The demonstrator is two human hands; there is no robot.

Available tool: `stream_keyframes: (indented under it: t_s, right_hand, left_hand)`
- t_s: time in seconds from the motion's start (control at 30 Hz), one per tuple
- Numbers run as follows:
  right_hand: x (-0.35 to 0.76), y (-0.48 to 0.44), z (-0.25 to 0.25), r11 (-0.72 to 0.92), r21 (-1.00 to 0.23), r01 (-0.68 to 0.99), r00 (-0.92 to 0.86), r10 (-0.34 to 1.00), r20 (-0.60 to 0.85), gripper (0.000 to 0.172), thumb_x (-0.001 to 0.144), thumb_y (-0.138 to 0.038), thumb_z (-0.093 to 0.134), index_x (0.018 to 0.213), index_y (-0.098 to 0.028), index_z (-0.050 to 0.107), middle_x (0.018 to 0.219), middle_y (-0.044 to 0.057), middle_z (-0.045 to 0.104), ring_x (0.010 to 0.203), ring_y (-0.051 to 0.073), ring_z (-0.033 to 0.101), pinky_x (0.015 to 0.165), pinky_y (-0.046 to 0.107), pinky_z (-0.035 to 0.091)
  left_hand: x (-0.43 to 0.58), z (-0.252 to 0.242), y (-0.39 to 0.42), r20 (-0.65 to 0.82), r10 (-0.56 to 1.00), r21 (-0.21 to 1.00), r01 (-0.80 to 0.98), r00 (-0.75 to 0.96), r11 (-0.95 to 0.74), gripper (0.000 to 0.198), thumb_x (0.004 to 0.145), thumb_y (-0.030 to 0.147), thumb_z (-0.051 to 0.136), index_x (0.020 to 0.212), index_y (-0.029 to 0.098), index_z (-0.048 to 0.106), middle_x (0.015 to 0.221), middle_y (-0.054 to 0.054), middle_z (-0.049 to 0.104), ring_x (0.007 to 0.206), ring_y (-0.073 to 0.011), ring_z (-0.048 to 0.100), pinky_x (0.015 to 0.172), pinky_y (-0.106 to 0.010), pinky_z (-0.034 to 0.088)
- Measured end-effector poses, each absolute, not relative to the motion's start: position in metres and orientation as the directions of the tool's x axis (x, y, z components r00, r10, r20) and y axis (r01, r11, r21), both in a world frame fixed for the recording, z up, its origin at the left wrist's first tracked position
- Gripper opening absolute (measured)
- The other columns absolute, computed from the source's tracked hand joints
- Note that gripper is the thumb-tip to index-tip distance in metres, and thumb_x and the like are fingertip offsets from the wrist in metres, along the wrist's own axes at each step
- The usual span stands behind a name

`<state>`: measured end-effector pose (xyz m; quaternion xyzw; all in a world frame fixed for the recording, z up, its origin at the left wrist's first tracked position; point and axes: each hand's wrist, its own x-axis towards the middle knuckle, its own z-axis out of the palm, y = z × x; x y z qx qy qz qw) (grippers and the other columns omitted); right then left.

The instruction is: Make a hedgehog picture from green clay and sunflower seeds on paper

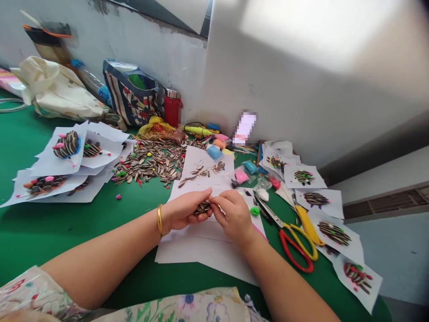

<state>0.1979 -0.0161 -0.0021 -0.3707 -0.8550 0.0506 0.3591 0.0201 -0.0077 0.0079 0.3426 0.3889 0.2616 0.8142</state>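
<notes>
In the head view, at mid-frame, the left hand [187, 211] cups a seed cluster [203, 208], partly covered by its fingers; the right hand [234, 217] has thumb and fingertip together against it, and whether they pinch anything cannot be told. A phone-like object [244, 129], upper centre, is pixelated. Metal scissors [295, 246] with red and yellow handles lie right of centre, a loose heap of striped seeds [154, 161] left of centre, on the smooth green table [83, 223].
</notes>
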Motion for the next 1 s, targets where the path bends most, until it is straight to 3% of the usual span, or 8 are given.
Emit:
stream_keyframes:
  t_s: [0.1,0.23,0.43,0.53,0.67,0.8,0.9,1.0]
  right_hand:
    - [0.199,-0.015,-0.002,0.697,-0.392,0.600,-0.424,0.693,0.583,0.015,0.092,-0.019,0.054,0.096,-0.019,0.068,0.086,0.007,0.062,0.083,0.020,0.055,0.075,0.036,0.046]
    - [0.201,-0.015,-0.003,0.685,-0.438,0.582,-0.402,0.710,0.578,0.012,0.091,-0.017,0.054,0.095,-0.019,0.065,0.089,0.007,0.060,0.087,0.021,0.055,0.078,0.037,0.046]
    - [0.202,-0.012,-0.005,0.607,-0.657,0.448,-0.304,0.794,0.526,0.007,0.091,-0.021,0.057,0.087,-0.021,0.063,0.086,0.003,0.058,0.084,0.018,0.055,0.078,0.034,0.046]
    - [0.205,-0.006,-0.008,0.558,-0.701,0.444,-0.284,0.830,0.480,0.010,0.091,-0.023,0.056,0.086,-0.021,0.064,0.086,0.003,0.058,0.084,0.018,0.056,0.079,0.034,0.047]
    - [0.207,0.000,-0.014,0.532,-0.660,0.530,-0.344,0.847,0.407,0.012,0.090,-0.021,0.056,0.088,-0.021,0.067,0.093,0.006,0.058,0.091,0.020,0.056,0.084,0.036,0.046]
    - [0.202,0.000,-0.018,0.576,-0.522,0.629,-0.425,0.817,0.390,0.014,0.089,-0.016,0.057,0.085,-0.021,0.069,0.095,0.006,0.059,0.093,0.021,0.053,0.086,0.037,0.043]
    - [0.200,-0.001,-0.019,0.601,-0.415,0.683,-0.459,0.795,0.396,0.016,0.090,-0.016,0.056,0.084,-0.022,0.070,0.096,0.005,0.060,0.093,0.020,0.052,0.086,0.036,0.041]
    - [0.198,0.000,-0.021,0.605,-0.352,0.714,-0.463,0.785,0.411,0.015,0.090,-0.017,0.058,0.084,-0.023,0.070,0.097,0.005,0.060,0.095,0.021,0.051,0.086,0.036,0.039]
  left_hand:
    - [0.017,0.011,-0.006,-0.431,0.722,0.806,-0.129,0.541,0.578,0.042,0.081,0.056,0.062,0.082,0.016,0.054,0.068,0.002,0.053,0.047,-0.0039,0.042,0.038,-0.015,0.016]
    - [0.014,0.010,-0.005,-0.397,0.763,0.858,-0.088,0.511,0.505,0.038,0.079,0.050,0.068,0.079,0.016,0.051,0.064,0.004,0.049,0.046,-0.0030,0.038,0.041,-0.015,0.020]
    - [0.013,0.006,-0.002,-0.372,0.779,0.880,-0.076,0.505,0.470,0.037,0.081,0.049,0.066,0.077,0.016,0.052,0.065,0.004,0.049,0.045,-0.0027,0.036,0.041,-0.015,0.021]
    - [0.011,0.007,0.003,-0.387,0.827,0.892,-0.063,0.408,0.449,0.035,0.082,0.049,0.064,0.076,0.016,0.053,0.061,0.005,0.047,0.043,-0.0030,0.035,0.041,-0.016,0.022]
    - [0.008,0.007,0.010,-0.411,0.877,0.891,-0.091,0.247,0.444,0.029,0.083,0.044,0.061,0.077,0.016,0.053,0.060,0.005,0.046,0.042,-0.0032,0.035,0.039,-0.015,0.019]
    - [0.007,0.002,0.014,-0.407,0.884,0.901,-0.061,0.229,0.430,0.027,0.082,0.043,0.060,0.077,0.017,0.054,0.058,0.006,0.045,0.042,-0.0044,0.034,0.039,-0.016,0.019]
    - [0.006,0.001,0.014,-0.339,0.914,0.940,0.108,0.222,0.323,0.025,0.080,0.041,0.061,0.076,0.017,0.059,0.054,0.006,0.044,0.042,-0.0060,0.034,0.040,-0.019,0.022]
    - [0.002,0.005,0.015,-0.272,0.927,0.908,0.388,0.258,0.158,0.023,0.078,0.037,0.061,0.078,0.016,0.070,0.056,0.002,0.055,0.045,-0.0090,0.041,0.043,-0.022,0.029]
